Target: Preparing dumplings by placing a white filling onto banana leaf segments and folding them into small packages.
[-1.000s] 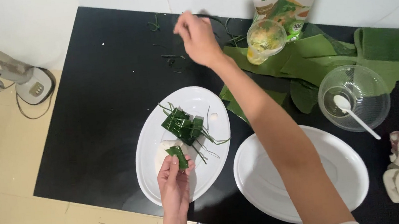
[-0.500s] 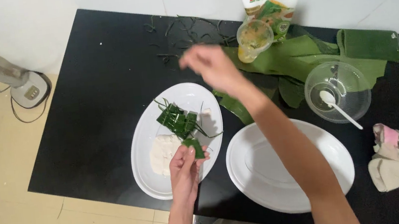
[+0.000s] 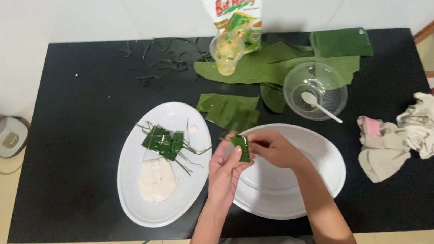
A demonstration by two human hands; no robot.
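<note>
- Both hands meet over the near-left rim of the empty white oval plate (image 3: 289, 184), pinching 1 small green leaf parcel (image 3: 241, 147) between them.
- Left hand (image 3: 224, 171): fingers curled up around the parcel's lower left side, closed on it.
- Right hand (image 3: 273, 149): thumb and fingertips clamped on the parcel's right edge.
- Parcel is in the air, roughly upright, just above that plate's rim; whether it is already tied or pinned I cannot tell.
- Step in hand, as I judge it: folding or closing a leaf wrap around a filling.
- Second white oval plate (image 3: 145, 212), to the left, holds a lump of white dough (image 3: 156, 179) and a pile of finished leaf parcels (image 3: 164, 143) with thin leaf strips sticking out.
- Next move likely calls for holding the fold tight with 1 hand while the other secures it, then setting it down with the pile; slack grip could let the fold spring open.
- Further back on the black table (image 3: 65, 128): cut banana-leaf pieces (image 3: 229, 109), clear bowl with white spoon (image 3: 316, 90), plastic cup (image 3: 227, 54), printed pouch (image 3: 234, 5), loose leaf scraps (image 3: 163, 54).
- Crumpled cloth (image 3: 401, 136) lies at the right, well apart from the hands.
</note>
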